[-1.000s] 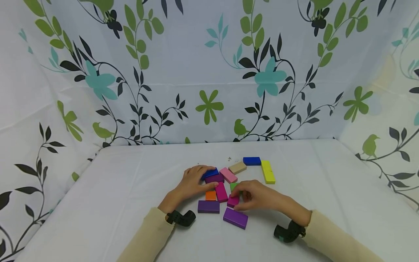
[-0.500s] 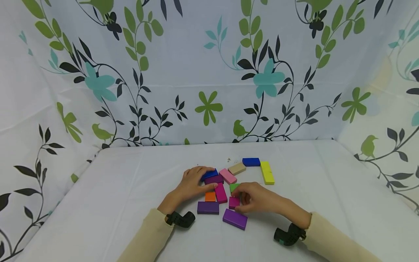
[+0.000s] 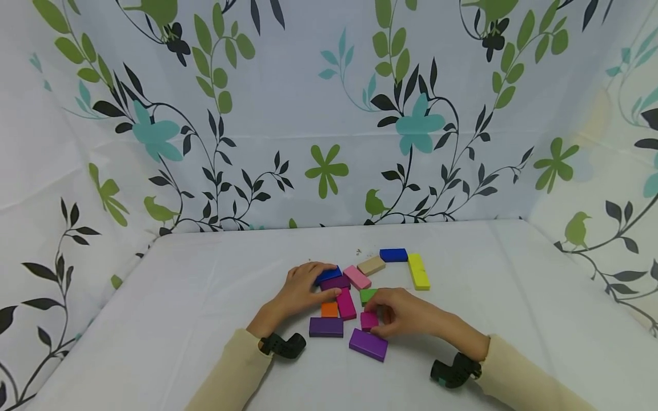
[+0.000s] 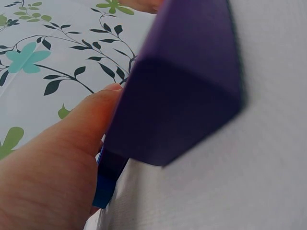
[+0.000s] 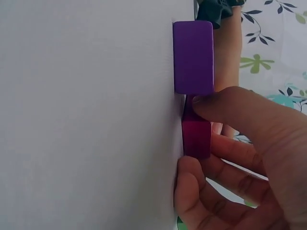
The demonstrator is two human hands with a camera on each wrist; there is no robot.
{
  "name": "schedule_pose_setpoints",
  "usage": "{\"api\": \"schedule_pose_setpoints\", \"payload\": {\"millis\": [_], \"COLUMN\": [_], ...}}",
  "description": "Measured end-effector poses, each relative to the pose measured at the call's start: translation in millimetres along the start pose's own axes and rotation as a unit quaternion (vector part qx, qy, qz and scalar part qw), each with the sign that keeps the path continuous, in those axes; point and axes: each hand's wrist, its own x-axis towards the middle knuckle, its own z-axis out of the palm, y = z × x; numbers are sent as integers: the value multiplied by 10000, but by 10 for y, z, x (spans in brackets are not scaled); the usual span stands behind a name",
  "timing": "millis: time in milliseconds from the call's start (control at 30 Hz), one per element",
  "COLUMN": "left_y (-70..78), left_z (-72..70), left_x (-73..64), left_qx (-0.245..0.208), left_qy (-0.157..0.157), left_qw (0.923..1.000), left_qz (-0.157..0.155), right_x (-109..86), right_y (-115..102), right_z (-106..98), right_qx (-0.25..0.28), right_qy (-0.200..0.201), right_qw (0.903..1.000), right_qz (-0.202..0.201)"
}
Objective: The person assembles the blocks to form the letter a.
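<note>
In the head view my left hand (image 3: 300, 290) rests at the left of a cluster of coloured wooden blocks. Its fingers lie on a blue block (image 3: 329, 275), and the thumb reaches over beside a purple block (image 3: 335, 283) to a long magenta block (image 3: 346, 304). My right hand (image 3: 406, 311) pinches a short magenta block (image 3: 368, 321) between thumb and fingers; in the right wrist view the thumb touches one end of this magenta block (image 5: 196, 139). A green block (image 3: 367, 295) lies just beyond those fingers, partly hidden. Nearest the front is a violet block (image 3: 368, 345).
An orange block (image 3: 329, 309) and a dark purple block (image 3: 326, 327) lie below the left thumb. Farther back are pink (image 3: 357, 277), tan (image 3: 371, 265), blue (image 3: 393, 255) and yellow (image 3: 418, 272) blocks. A patterned curtain (image 3: 288, 114) hangs behind the white-covered table (image 3: 205, 285).
The short magenta block has turned straighter and shifted slightly right, with the right hand's fingers on it. More of the green block shows. My left hand has stayed in place.
</note>
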Motion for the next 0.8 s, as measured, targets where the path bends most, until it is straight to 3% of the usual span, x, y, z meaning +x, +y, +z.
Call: {"api": "schedule_pose_setpoints", "payload": {"millis": [800], "left_y": [5], "left_z": [11], "left_x": [0], "left_qx": [-21], "left_qy": [-33], "left_qw": [10000], "left_qz": [-58], "right_x": [-352], "right_y": [137], "right_z": [-132], "right_qx": [96], "right_qy": [314], "right_qw": [9993], "right_qz": [160]}}
